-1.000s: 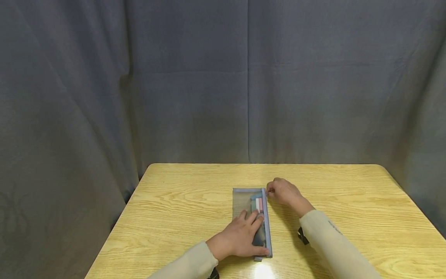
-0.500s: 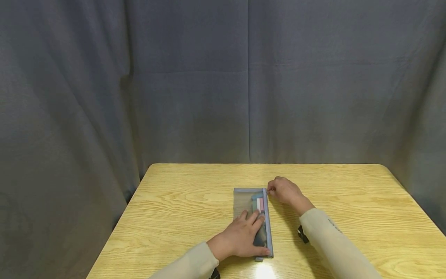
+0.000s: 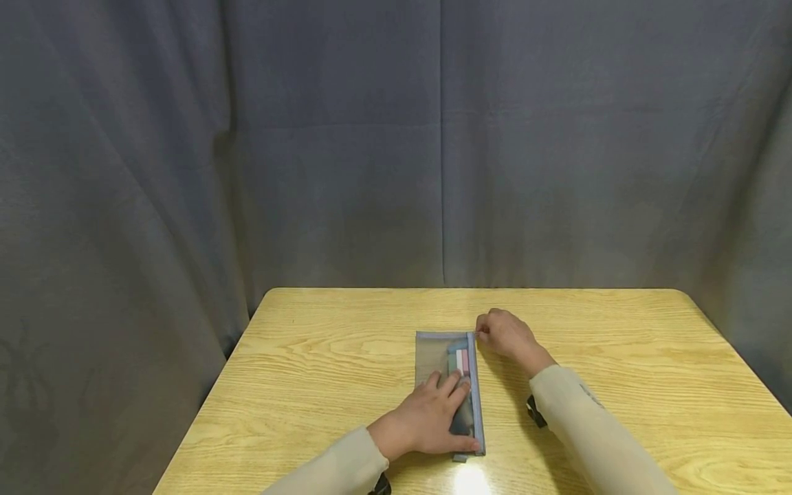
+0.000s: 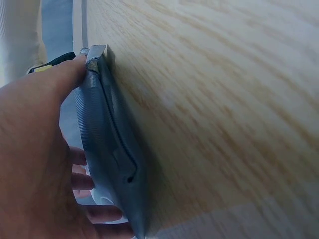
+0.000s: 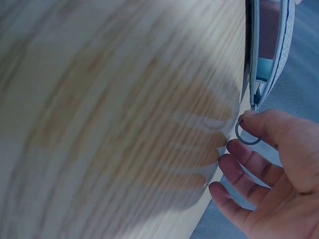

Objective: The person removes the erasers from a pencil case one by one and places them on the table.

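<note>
A grey see-through zipper pouch [image 3: 430, 354] lies flat on the wooden table. Green, white and pink items [image 3: 462, 361] show through its far part; their kind cannot be told. My left hand [image 3: 433, 419] presses on the pouch with fingers spread, the thumb at the near right corner. In the left wrist view the pouch's side [image 4: 112, 134] rises beside that thumb. At the far right corner, my right hand [image 3: 504, 335] pinches the zipper pull, with its ring [image 5: 237, 131] by the thumb. The zipper [image 5: 256, 50] gapes in the right wrist view, with the pull at one end.
The wood-grain table [image 3: 328, 392] extends around the pouch on all sides. Dark grey curtains [image 3: 346, 172] hang behind the table and at both sides. A small tab [image 3: 460, 458] sticks out at the pouch's near end.
My right hand has shifted slightly away from me, along the zipper edge to the pouch's far corner. My left hand stays in place on the pouch.
</note>
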Demonstrator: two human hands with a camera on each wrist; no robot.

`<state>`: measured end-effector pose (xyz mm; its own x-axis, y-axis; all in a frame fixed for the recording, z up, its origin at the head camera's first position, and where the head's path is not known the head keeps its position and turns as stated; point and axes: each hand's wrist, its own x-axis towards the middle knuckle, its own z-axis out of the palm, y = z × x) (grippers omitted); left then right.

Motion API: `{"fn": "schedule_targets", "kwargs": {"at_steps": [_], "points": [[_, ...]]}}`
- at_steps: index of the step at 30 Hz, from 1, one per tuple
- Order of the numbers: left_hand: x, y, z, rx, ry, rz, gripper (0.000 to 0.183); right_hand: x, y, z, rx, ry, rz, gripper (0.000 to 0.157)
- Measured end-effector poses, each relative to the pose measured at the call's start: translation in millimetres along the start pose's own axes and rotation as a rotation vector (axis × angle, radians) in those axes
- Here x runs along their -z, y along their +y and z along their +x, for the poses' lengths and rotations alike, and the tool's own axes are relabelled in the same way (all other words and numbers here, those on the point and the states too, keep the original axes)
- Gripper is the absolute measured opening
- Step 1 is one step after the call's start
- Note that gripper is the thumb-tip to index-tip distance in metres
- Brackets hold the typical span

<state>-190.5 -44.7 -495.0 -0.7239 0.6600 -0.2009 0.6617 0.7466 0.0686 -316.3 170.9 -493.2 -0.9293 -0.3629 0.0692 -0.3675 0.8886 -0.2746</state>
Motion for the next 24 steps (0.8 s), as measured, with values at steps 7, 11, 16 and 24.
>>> {"fn": "schedule_targets", "kwargs": {"at_steps": [7, 11, 16, 24], "points": [[1.2, 1.0, -0.4, 0.008, 0.002, -0.013, 0.099, 2.1, -1.1, 0.8, -0.019, -0.005, 0.006, 0.004], [1.0, 1.2, -0.5, 0.003, 0.012, -0.004, 0.098, 1.9, -2.2, 1.0, -0.027, -0.002, 0.003, 0.004], [1.4, 1.6, -1.1, 0.000, 0.021, 0.014, 0.098, -0.1, -2.5, 1.7, -0.044, -0.001, 0.000, 0.004], [3.1, 1.2, -0.5, -0.007, 0.025, 0.013, 0.099, -2.3, -3.3, 2.2, -0.071, -0.013, -0.006, 0.004]]}}
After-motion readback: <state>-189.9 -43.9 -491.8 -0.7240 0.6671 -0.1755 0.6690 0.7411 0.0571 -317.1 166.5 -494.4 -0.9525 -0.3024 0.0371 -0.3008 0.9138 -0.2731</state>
